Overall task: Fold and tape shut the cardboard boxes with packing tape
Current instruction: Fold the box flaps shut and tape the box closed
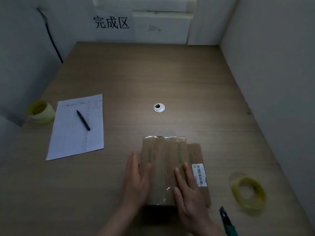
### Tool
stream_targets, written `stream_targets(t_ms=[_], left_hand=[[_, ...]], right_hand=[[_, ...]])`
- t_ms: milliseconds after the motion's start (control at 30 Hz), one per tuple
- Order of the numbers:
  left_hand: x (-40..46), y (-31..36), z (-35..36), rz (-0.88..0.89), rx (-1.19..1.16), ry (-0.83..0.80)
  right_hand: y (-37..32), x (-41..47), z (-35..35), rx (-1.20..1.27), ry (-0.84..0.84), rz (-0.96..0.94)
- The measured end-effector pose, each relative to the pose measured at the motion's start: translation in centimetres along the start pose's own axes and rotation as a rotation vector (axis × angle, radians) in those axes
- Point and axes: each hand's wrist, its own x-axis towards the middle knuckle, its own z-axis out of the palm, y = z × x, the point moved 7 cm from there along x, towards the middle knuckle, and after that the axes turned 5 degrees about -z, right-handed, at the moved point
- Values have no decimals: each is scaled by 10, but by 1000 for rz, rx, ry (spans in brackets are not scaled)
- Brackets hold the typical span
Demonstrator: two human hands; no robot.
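A brown cardboard box (167, 155) lies on the wooden table (153, 79) near the front edge, with clear packing tape running along its top and a barcode label on its right side. My left hand (137, 179) lies flat with straight fingers against the box's left side. My right hand (189, 189) presses flat on the box's top, just left of the label. A roll of clear tape with a yellow core (248, 191) sits to the right of the box. A second tape roll (40, 111) stands at the table's far left edge.
A green-handled cutter (227, 220) lies at the front right near my right wrist. A sheet of paper (76, 132) with a black pen (83, 120) on it lies at the left. A round cable grommet (159, 107) sits mid-table. White walls close three sides.
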Motion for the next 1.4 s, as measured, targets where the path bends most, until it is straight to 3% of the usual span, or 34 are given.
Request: stream_targets(t_ms=[100,167,233,300,367,467,533,600,800,867,1100,1200,1267,1400], left_hand=[[-43,-15,6,50,-53,46],[-37,-18,8,-4,-90,197],[-29,-21,13,-113,-143,223],[-26,-24,13,-204,-267,153],[-22,-21,4,-243,-241,53],[3,-10,2,-228,-117,-173],[14,14,4,-264,-198,-310],[23,41,4,-257,-263,-370],[73,133,-36,-170,-789,-256],[87,154,-38,-151,-821,-220],[80,130,16,-262,-366,-331],[74,122,45,-299,-282,-402],[78,123,55,-224,-137,-294],[90,135,70,-52,321,-22]], right_hand=[[-7,2,-1,1,33,-13],[-7,4,-5,-29,59,-27],[-3,5,-7,-27,60,-17],[0,5,-4,36,0,11],[11,3,-4,136,-13,79],[46,20,-9,429,24,430],[53,39,-5,660,-11,665],[44,66,-14,832,48,765],[6,143,-113,1170,286,421],[3,155,-134,1237,342,374],[59,125,-134,1090,196,434],[73,113,-129,814,104,486],[85,110,-124,642,84,527],[106,120,-133,555,203,553]])
